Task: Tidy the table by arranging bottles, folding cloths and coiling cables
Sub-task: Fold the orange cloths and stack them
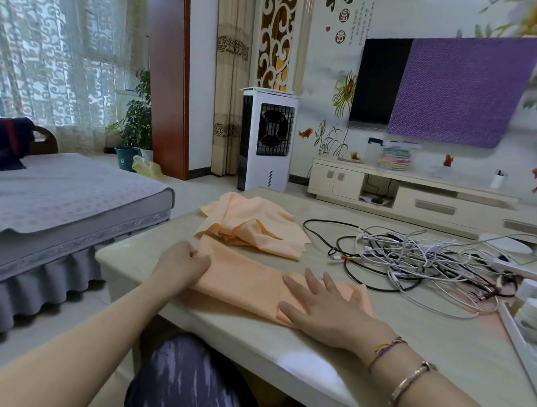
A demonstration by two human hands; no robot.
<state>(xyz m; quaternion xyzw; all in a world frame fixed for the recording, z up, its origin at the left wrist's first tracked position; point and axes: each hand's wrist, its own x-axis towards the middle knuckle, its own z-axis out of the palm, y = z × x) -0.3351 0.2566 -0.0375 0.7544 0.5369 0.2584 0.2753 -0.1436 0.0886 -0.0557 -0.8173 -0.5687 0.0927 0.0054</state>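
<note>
Head view: the left hand (183, 262) pinches the left edge of a folded cloth (245, 281) in curled fingers, while the right hand (322, 310) presses its right part with fingers straight and spread. The cloth lies on the table (412, 340); beyond the fingers sits a crumpled cloth (254, 225), right of them tangled cables (421, 261) and bottles (535, 314).

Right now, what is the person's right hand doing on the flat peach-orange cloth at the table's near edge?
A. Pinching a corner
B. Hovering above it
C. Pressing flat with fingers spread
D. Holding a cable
C: the right hand lies flat, fingers spread, on the flat peach-orange cloth, while the left hand grips its left end.
</note>
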